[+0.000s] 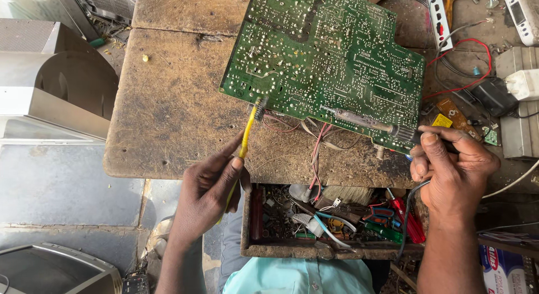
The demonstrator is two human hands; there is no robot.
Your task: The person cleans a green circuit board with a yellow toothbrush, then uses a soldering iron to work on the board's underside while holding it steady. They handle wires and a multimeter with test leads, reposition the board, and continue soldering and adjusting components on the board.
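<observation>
Your left hand (209, 190) is clenched around a slim yellow-handled tool (245, 138), thumb and forefinger pinching its shaft; the handle runs up and slightly right from your palm, and its dark metal tip touches the lower left edge of the large green printed circuit board (325, 58). That board lies solder side up, tilted, on the worn brown wooden workbench (168, 103), with its lower edge near the front of the bench.

Your right hand (452, 165) is closed on the dark handle of a soldering iron (365, 121). Its grey metal barrel lies almost flat, pointing left and a little up across the lower right part of the board, and its tip rests on the green surface. A black cord (409, 215) drops from under this hand, past the bench front.

A loose bundle of red, pink and grey wires (314, 142) hangs from beneath the board's lower edge, between the two tools, and trails over the bench front.

Below the bench, between your forearms, an open wooden drawer (314, 250) holds a jumble of small tools, among them red-handled screwdrivers (409, 218) and a pale bristle brush (348, 194).

To the right of the board lie a red wire loop (477, 52), a white plug adapter (525, 83) and small yellow and orange parts (449, 115). To the left of the bench stands a grey television casing (50, 86)
</observation>
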